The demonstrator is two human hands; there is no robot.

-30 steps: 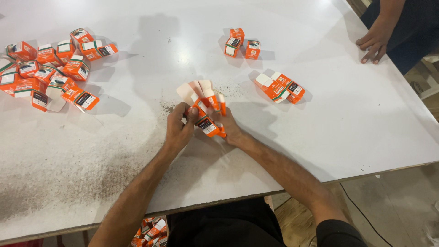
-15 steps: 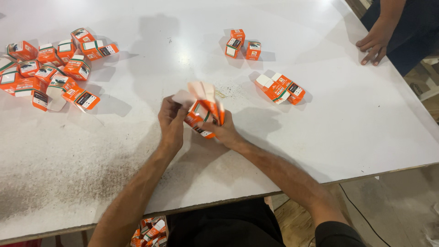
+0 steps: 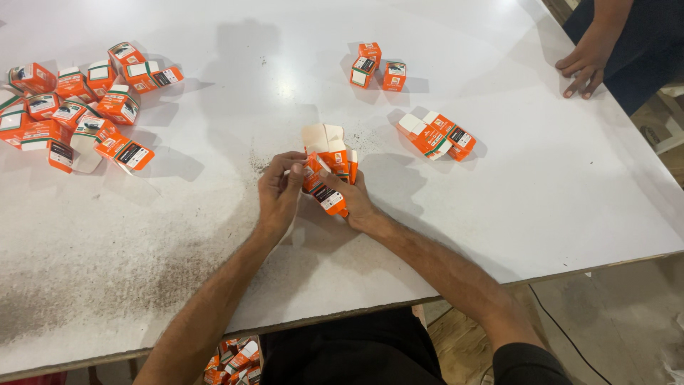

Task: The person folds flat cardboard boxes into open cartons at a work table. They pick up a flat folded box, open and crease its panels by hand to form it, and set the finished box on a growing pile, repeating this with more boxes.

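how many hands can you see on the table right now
3: the person's left hand and right hand at centre, holding an orange carton; another person's hand rests at the table's top right edge.

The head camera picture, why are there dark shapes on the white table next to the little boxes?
In the head view those are shadows: light from above left throws one to the right of each orange carton and pile, a big soft one falls across the table, and a pale glare patch shines beyond the hands.
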